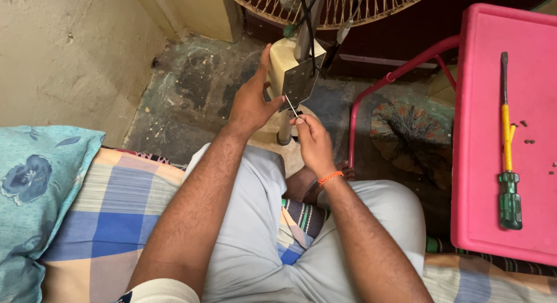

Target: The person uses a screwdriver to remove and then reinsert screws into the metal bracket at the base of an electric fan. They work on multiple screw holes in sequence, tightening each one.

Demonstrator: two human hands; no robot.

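My left hand point(253, 97) grips the cream-coloured control box point(285, 62) of a standing fan, with the thumb on its dark perforated back plate point(300, 82). My right hand point(311, 139), with an orange thread band at the wrist, pinches a thin white wire point(290, 106) that runs up to the plate. Black cables point(307, 24) drop from the fan's round grille point(331, 4) down behind the box. The fan's pole point(284, 129) shows below the box, between my hands.
A pink plastic table point(481, 135) stands at the right with a yellow and green screwdriver point(507, 152) and several small screws point(529, 142) on it. A woven hand fan point(412, 138) lies on the worn floor. I sit on a checked sheet point(110, 210) beside a blue flowered pillow point(35, 181).
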